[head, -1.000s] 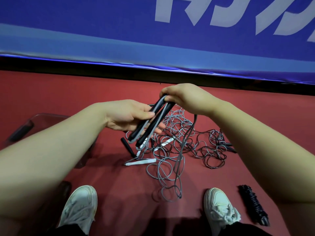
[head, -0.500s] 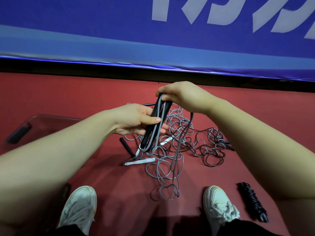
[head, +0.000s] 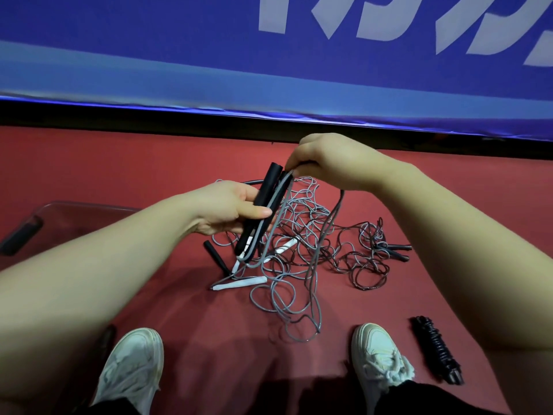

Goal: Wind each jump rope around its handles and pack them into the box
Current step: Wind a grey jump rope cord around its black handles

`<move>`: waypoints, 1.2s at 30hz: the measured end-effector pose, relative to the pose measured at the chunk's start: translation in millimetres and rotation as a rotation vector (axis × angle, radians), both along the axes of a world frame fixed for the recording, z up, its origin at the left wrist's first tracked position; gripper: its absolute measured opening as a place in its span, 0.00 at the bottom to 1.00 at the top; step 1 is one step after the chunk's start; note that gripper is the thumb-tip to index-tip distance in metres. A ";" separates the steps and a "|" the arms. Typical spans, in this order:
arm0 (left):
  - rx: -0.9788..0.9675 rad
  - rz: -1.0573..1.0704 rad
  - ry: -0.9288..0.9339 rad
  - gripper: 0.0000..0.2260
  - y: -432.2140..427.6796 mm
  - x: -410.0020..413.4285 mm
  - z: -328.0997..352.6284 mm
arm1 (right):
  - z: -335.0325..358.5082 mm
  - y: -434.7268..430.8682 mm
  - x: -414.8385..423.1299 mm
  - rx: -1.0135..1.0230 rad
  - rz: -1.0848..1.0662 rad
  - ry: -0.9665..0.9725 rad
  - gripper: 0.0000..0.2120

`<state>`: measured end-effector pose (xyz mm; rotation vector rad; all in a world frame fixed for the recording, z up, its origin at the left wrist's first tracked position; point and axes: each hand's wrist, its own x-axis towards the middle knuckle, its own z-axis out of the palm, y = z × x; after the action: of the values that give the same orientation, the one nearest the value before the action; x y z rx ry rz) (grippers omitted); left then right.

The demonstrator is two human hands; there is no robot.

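Paired black handles (head: 269, 187), centre frame; long axis steep, tops tilted toward upper right; left hand (head: 230, 211) clamps their middle; right hand (head: 332, 163), just above and right, pinches the grey cord (head: 279, 193) at their tops; cord trails into the floor tangle (head: 299, 265); box (head: 89, 206) at left; handles now steeper than a second ago.

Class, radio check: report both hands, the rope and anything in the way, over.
Left hand grips handles. Right hand pinches rope at their top. Rest hangs loose into tangle below. Box off left.
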<state>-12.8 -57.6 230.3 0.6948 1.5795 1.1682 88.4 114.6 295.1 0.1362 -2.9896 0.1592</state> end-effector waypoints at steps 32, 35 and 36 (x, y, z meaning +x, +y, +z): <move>0.077 -0.009 -0.194 0.07 4.5 16.5 10.7 | -24.8 -16.3 -4.9 -0.503 -0.179 0.098 0.11; 0.060 -0.007 -0.155 0.07 3.4 13.7 10.6 | -22.9 -15.0 -5.3 -0.489 -0.194 0.150 0.08; 0.044 -0.018 -0.138 0.07 3.0 13.2 10.6 | -20.1 -13.7 -5.3 -0.473 -0.195 0.165 0.07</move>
<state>0.4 -54.6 241.0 0.6411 1.4335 1.2146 83.1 100.9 275.1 -0.1837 -2.6913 0.7772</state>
